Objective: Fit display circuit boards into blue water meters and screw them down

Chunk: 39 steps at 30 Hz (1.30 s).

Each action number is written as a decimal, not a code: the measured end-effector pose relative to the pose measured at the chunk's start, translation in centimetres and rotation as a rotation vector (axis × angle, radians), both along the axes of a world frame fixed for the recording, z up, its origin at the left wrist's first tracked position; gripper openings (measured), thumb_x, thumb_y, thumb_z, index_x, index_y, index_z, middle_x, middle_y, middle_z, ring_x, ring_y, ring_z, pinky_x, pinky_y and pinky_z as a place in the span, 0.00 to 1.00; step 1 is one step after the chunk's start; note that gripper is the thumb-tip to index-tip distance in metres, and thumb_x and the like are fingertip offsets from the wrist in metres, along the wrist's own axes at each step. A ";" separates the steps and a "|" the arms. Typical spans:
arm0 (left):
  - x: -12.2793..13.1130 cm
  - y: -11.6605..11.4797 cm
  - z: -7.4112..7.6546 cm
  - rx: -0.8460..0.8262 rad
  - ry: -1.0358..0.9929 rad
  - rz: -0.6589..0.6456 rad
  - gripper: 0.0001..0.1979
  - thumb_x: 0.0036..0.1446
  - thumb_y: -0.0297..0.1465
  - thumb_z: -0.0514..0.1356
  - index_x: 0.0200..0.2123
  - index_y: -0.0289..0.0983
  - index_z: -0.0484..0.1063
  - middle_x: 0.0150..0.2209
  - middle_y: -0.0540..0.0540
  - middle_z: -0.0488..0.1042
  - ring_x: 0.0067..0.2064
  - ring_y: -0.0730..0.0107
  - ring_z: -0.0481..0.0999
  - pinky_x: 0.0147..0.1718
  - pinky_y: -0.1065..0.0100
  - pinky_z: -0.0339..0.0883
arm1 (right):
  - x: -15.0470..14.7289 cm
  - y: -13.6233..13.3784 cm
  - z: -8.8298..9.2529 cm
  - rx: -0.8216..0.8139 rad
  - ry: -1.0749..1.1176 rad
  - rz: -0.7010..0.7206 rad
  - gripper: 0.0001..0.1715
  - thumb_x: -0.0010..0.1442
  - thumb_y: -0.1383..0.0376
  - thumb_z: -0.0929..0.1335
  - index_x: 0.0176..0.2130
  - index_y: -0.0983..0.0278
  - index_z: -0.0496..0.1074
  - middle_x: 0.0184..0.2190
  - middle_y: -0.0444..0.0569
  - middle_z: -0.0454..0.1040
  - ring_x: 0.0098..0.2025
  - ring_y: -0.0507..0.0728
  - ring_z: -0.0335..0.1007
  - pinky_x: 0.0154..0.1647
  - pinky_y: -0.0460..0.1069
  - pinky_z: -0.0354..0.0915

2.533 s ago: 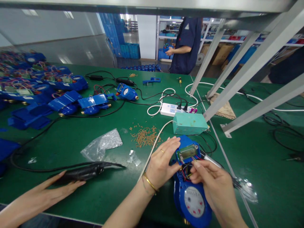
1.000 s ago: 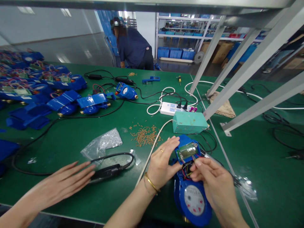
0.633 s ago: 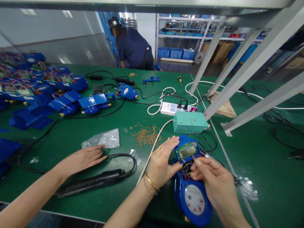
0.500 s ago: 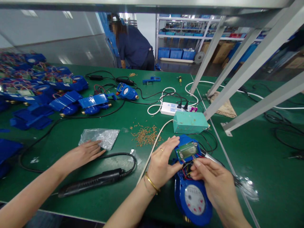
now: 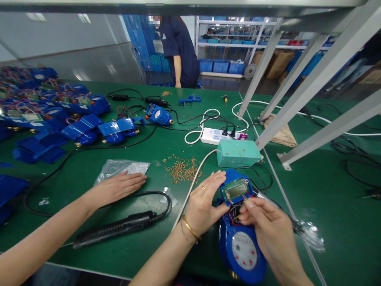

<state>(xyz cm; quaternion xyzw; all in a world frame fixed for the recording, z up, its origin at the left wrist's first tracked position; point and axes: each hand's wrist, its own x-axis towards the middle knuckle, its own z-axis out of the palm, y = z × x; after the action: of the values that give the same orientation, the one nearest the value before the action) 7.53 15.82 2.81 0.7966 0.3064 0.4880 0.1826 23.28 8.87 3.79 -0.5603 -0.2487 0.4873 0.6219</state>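
A blue water meter point(image 5: 245, 250) lies at the table's front edge, its round dial facing up. Its upper housing point(image 5: 236, 190) is uncovered and shows a green circuit board with a display. My left hand point(image 5: 204, 202), with a ring and a gold bracelet, grips the left side of that housing between thumb and fingers. With thumb and forefinger, my right hand point(image 5: 264, 222) pinches thin coloured wires point(image 5: 235, 214) between board and dial. What lies under the right fingertips is partly hidden. Behind the right hand, a metal-shafted tool point(image 5: 264, 196) lies on the table.
A co-worker's hand point(image 5: 122, 186) rests on a plastic bag point(image 5: 113, 169) at left, near a black electric screwdriver point(image 5: 116, 228). Loose screws point(image 5: 184, 170), a turquoise box point(image 5: 238, 153) and a power strip point(image 5: 212, 136) lie ahead. Metal posts point(image 5: 315, 87) rise at right. Several meters point(image 5: 117, 129) crowd the left.
The co-worker's hand has slid right and flattened over the bag. The person across the table has moved right and straightened somewhat. My two hands and the meter have barely moved.
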 end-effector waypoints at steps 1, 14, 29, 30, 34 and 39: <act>0.0 0.0 0.0 -0.002 -0.001 0.003 0.28 0.52 0.25 0.66 0.57 0.35 0.64 0.56 0.37 0.74 0.59 0.58 0.73 0.59 0.54 0.70 | 0.0 0.0 0.0 -0.003 0.002 0.000 0.18 0.42 0.56 0.81 0.28 0.65 0.79 0.22 0.48 0.77 0.20 0.50 0.73 0.23 0.40 0.72; 0.1 -0.2 -0.1 -0.041 -0.013 0.034 0.30 0.50 0.26 0.68 0.56 0.36 0.65 0.55 0.38 0.75 0.58 0.60 0.74 0.59 0.56 0.69 | 0.5 -0.2 -0.8 0.015 -0.098 0.039 0.15 0.50 0.57 0.78 0.31 0.64 0.78 0.24 0.48 0.77 0.23 0.50 0.74 0.26 0.40 0.73; 0.2 -0.4 0.0 -0.067 -0.009 0.056 0.30 0.50 0.26 0.68 0.56 0.36 0.64 0.56 0.39 0.74 0.58 0.60 0.74 0.60 0.57 0.69 | 0.1 -0.2 -0.5 0.034 -0.096 -0.007 0.17 0.50 0.55 0.78 0.32 0.66 0.78 0.26 0.50 0.78 0.23 0.52 0.75 0.26 0.42 0.75; 0.2 -0.4 0.0 -0.061 -0.010 0.056 0.30 0.50 0.26 0.68 0.56 0.36 0.64 0.56 0.38 0.74 0.58 0.60 0.74 0.59 0.57 0.70 | 0.0 -0.2 -0.3 0.030 -0.077 -0.015 0.18 0.49 0.55 0.78 0.31 0.66 0.78 0.26 0.50 0.78 0.23 0.52 0.75 0.25 0.43 0.75; 0.3 -0.4 0.0 -0.029 -0.012 0.054 0.28 0.51 0.26 0.66 0.56 0.35 0.65 0.55 0.38 0.75 0.58 0.59 0.74 0.59 0.56 0.70 | -0.2 0.0 0.3 0.006 -0.017 -0.025 0.19 0.47 0.55 0.79 0.32 0.66 0.77 0.25 0.50 0.78 0.22 0.52 0.75 0.24 0.43 0.74; 0.3 -0.4 0.2 -0.014 -0.002 0.049 0.27 0.52 0.25 0.66 0.55 0.33 0.65 0.54 0.37 0.75 0.58 0.60 0.74 0.60 0.57 0.69 | -0.1 0.2 0.5 -0.008 -0.010 -0.016 0.21 0.44 0.55 0.80 0.29 0.67 0.76 0.24 0.50 0.78 0.21 0.52 0.74 0.23 0.42 0.73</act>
<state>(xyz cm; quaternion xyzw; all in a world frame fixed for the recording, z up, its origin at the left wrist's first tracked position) 7.87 15.38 2.97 0.7870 0.3291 0.4911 0.1763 23.16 9.10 4.28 -0.5672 -0.2455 0.4805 0.6222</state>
